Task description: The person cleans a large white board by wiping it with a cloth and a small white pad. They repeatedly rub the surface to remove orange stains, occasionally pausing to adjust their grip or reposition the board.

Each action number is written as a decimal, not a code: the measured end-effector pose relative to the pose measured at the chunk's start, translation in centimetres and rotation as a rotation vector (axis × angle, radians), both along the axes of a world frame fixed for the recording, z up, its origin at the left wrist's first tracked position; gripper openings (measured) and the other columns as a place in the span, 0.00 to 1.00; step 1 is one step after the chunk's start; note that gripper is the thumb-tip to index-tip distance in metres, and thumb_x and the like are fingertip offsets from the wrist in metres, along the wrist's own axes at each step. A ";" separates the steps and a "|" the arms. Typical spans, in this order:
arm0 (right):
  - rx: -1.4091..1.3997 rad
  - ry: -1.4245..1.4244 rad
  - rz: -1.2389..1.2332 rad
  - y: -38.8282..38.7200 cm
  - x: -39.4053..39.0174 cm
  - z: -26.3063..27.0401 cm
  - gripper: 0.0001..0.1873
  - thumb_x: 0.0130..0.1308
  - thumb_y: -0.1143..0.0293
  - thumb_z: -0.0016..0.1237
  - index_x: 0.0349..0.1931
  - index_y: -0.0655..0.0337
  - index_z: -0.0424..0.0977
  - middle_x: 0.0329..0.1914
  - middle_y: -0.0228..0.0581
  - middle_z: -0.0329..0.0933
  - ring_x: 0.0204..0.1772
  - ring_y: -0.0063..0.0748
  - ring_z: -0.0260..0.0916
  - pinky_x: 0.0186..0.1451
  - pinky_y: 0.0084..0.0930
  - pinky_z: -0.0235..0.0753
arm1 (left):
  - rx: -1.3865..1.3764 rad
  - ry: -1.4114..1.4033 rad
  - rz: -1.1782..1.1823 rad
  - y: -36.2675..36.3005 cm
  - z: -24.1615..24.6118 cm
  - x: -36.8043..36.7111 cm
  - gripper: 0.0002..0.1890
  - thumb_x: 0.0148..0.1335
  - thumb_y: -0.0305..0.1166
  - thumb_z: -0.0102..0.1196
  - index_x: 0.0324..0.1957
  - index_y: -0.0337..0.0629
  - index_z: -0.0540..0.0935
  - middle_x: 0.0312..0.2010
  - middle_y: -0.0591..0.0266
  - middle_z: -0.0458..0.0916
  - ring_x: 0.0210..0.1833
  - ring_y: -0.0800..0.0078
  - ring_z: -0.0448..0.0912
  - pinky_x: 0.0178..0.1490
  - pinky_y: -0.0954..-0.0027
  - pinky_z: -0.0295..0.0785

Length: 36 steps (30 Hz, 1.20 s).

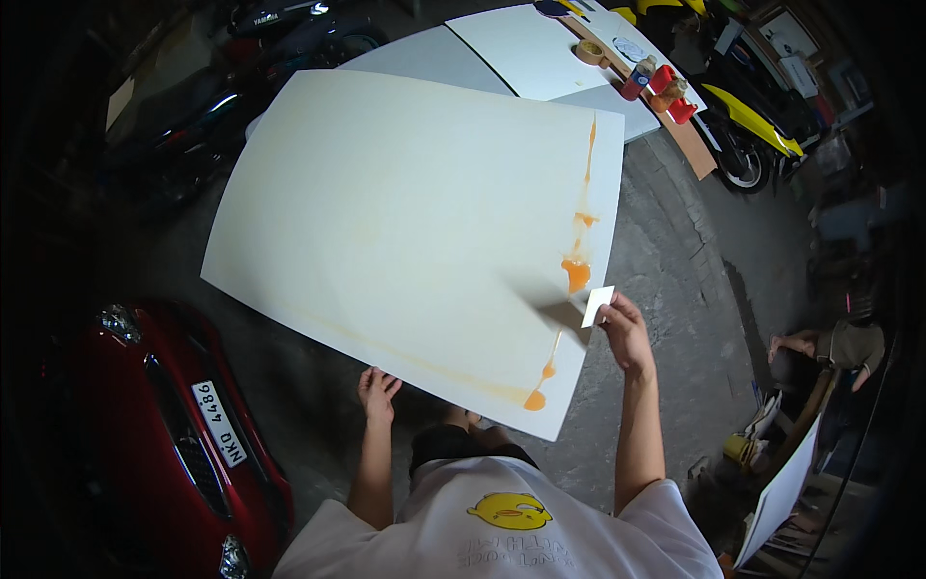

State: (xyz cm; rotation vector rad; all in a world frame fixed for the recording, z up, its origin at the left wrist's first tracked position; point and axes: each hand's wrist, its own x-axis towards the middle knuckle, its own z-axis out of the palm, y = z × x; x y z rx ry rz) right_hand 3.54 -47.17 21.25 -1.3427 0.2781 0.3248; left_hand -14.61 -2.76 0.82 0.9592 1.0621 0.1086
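Observation:
A large pale, cream-white sheet or board point(405, 217) lies before me. Orange, wet-looking adhesive or paint point(576, 275) forms blobs and thin streaks along its right side. My right hand point(628, 333) pinches a small white flat card or spreader point(597, 307) beside the right edge, near the largest orange blob, and casts a shadow on the sheet. At the near edge, my left hand point(378, 394) has its fingertips at the rim with the fingers somewhat apart; whether it grips the sheet cannot be told. A faint yellowish smear runs along the near edge.
Beyond the sheet, a white table point(528, 51) bears a tape roll point(589, 52), a bottle point(639, 78) and a wooden strip point(684, 141). A red car point(166, 434) stands at left, motorcycles point(745, 123) at the back. Another person point(846, 346) is at far right, near a leaning white panel point(781, 492).

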 end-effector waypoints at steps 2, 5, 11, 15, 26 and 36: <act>-0.021 -0.013 0.029 -2.4 3.0 0.0 0.10 0.72 0.74 0.49 0.49 0.63 0.80 0.45 0.35 0.83 0.50 0.28 0.77 0.61 0.35 0.73 | -0.034 -0.020 -0.031 -2.7 -0.1 0.8 0.11 0.78 0.37 0.52 0.54 0.44 0.73 0.47 0.57 0.80 0.47 0.61 0.83 0.49 0.53 0.85; -0.062 -0.025 0.068 -4.6 8.3 0.7 0.11 0.73 0.73 0.47 0.51 0.63 0.79 0.45 0.35 0.82 0.50 0.29 0.76 0.61 0.35 0.73 | -0.099 -0.047 -0.051 -6.4 0.1 3.0 0.12 0.78 0.38 0.51 0.55 0.44 0.72 0.47 0.55 0.80 0.47 0.59 0.84 0.49 0.52 0.85; -0.139 -0.061 0.155 -8.4 20.0 0.6 0.09 0.75 0.71 0.45 0.48 0.60 0.78 0.47 0.33 0.81 0.51 0.25 0.74 0.60 0.32 0.71 | -0.230 -0.055 -0.028 -13.8 0.4 8.6 0.12 0.78 0.37 0.50 0.55 0.43 0.69 0.48 0.52 0.79 0.50 0.52 0.84 0.51 0.48 0.85; -0.139 -0.069 0.218 -9.9 28.4 -0.2 0.07 0.75 0.71 0.46 0.46 0.57 0.78 0.43 0.27 0.80 0.47 0.21 0.73 0.56 0.28 0.70 | -0.319 -0.078 0.014 -18.0 0.3 13.4 0.10 0.77 0.34 0.52 0.53 0.47 0.68 0.50 0.52 0.78 0.51 0.50 0.85 0.51 0.44 0.85; -0.090 -0.025 0.423 -10.4 54.7 -8.9 0.07 0.73 0.71 0.47 0.47 0.57 0.77 0.43 0.25 0.79 0.48 0.21 0.73 0.58 0.25 0.68 | -0.142 -0.043 0.256 -29.0 -0.9 29.9 0.12 0.80 0.35 0.45 0.57 0.41 0.66 0.55 0.48 0.78 0.57 0.51 0.82 0.56 0.46 0.82; -0.196 0.098 0.520 -11.3 66.7 -16.1 0.04 0.73 0.65 0.47 0.40 0.51 0.74 0.39 0.25 0.76 0.46 0.23 0.70 0.58 0.28 0.66 | -0.002 0.139 0.327 -33.1 1.4 40.3 0.11 0.80 0.34 0.43 0.54 0.39 0.73 0.48 0.53 0.82 0.51 0.60 0.85 0.53 0.56 0.83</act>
